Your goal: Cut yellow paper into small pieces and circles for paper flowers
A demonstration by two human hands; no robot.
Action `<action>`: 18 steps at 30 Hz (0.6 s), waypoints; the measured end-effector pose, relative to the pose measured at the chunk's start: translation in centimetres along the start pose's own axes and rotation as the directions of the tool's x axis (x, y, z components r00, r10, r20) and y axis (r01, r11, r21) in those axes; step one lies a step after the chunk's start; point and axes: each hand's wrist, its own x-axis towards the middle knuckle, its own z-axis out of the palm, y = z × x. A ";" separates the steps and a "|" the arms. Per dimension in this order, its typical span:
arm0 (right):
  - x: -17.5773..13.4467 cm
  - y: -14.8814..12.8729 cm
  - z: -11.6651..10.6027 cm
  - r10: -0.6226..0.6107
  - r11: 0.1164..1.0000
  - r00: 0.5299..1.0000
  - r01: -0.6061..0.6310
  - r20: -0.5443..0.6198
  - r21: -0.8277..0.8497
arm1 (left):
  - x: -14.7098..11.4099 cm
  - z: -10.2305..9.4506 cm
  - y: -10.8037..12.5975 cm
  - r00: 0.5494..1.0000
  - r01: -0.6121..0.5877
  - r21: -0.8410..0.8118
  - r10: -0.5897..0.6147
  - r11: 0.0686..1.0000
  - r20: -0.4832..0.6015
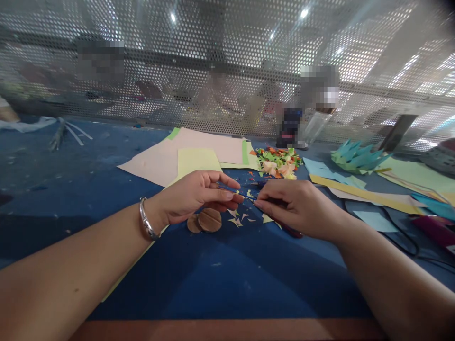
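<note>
My left hand (204, 193), with a silver bangle at the wrist, is loosely closed, its thumb and fingers curved round one end of a thin blue strip (245, 194). Opposite it, my right hand (293, 202) pinches near the strip's other end. What the strip is made of cannot be made out. A dark pointed tool (259, 183) lies behind the right fingertips. Below that hand a dark red handle (293, 231) shows, partly hidden. Two brown round discs (209, 220) overlap on the blue table beneath my left hand. Small pale paper scraps (235, 221) are scattered between the hands.
Pink and yellow-green paper sheets (159, 158) lie behind my left hand. A pile of coloured paper cuttings (280, 161) sits farther back. At right are a teal paper crown shape (357, 156), a yellow strip (366, 193), a black cable (401, 237) and a purple object (435, 232). Perforated metal mesh (213, 94) stands behind.
</note>
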 end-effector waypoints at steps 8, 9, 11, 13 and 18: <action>0.0 -0.2 -0.1 -0.003 1.000 1.000 0.003 -0.003 -0.024 | 0.2 0.0 -0.3 0.999 0.030 0.002 -0.030 1.000 0.020; 0.0 -0.2 -0.1 -0.010 1.000 1.000 0.010 -0.006 -0.024 | 0.3 -0.1 -0.4 0.999 0.025 -0.002 -0.025 1.000 0.028; 0.0 -0.3 -0.1 -0.020 1.000 1.000 0.020 -0.015 -0.023 | 0.4 -0.3 -0.7 0.999 0.024 -0.014 -0.023 1.000 0.038; 0.0 -0.3 -0.1 -0.024 0.999 0.999 0.023 -0.022 -0.022 | 0.4 -0.4 -0.8 0.998 0.040 -0.026 -0.039 0.999 0.041; -0.1 -0.1 0.1 -0.022 0.999 1.000 0.022 -0.017 -0.024 | 0.4 -0.3 -0.5 0.995 0.085 -0.058 -0.082 0.995 0.055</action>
